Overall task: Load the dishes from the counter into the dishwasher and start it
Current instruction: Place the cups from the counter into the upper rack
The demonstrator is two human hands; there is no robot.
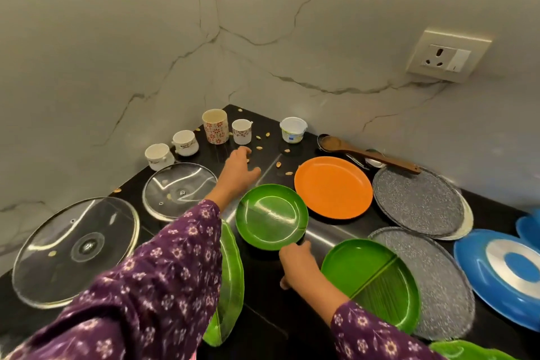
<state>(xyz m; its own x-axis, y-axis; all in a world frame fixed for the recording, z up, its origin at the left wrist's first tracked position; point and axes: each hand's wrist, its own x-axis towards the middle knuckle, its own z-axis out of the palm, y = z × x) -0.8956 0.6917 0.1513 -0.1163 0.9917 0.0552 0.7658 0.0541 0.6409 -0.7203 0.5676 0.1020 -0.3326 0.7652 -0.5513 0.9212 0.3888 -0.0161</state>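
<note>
My right hand [298,264] grips the near rim of a round green plate [271,216] in the middle of the black counter [263,286]. My left hand [238,171] reaches past that plate, fingers spread over small nut shells [279,165] scattered on the counter; it holds nothing. An orange plate [333,187] lies to the right of the green plate. A divided green plate [371,280] sits by my right wrist. Another green plate [230,280] is half hidden under my left sleeve.
Two glass lids [76,251] [179,190] lie at left. Several cups [214,126] and a plastic tub [293,129] stand at the back corner. A wooden spoon [371,155], two grey speckled plates [418,202] and a blue plate [502,275] fill the right side. A wall socket [448,55] is above.
</note>
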